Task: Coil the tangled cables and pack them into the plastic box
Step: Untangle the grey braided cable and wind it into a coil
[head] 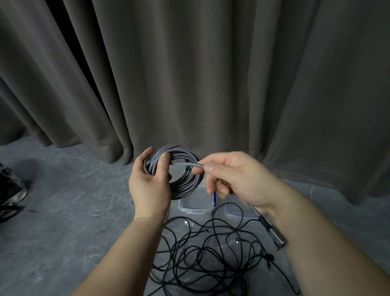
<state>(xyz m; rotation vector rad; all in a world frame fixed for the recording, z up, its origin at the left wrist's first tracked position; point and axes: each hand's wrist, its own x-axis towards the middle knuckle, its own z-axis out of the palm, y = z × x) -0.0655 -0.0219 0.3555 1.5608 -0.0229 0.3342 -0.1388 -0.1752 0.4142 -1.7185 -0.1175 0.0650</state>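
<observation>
Above the floor (75, 209), my left hand (149, 190) clamps the springy braided coil (177, 167); my right hand (235, 176) pinches its stiff tail, best gripped across all loops.

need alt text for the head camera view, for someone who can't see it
A left hand holds a coiled grey braided cable while the right hand pinches its loose end across the coil. Below lie tangled black cables and an open clear plastic box on a grey floor.
</observation>
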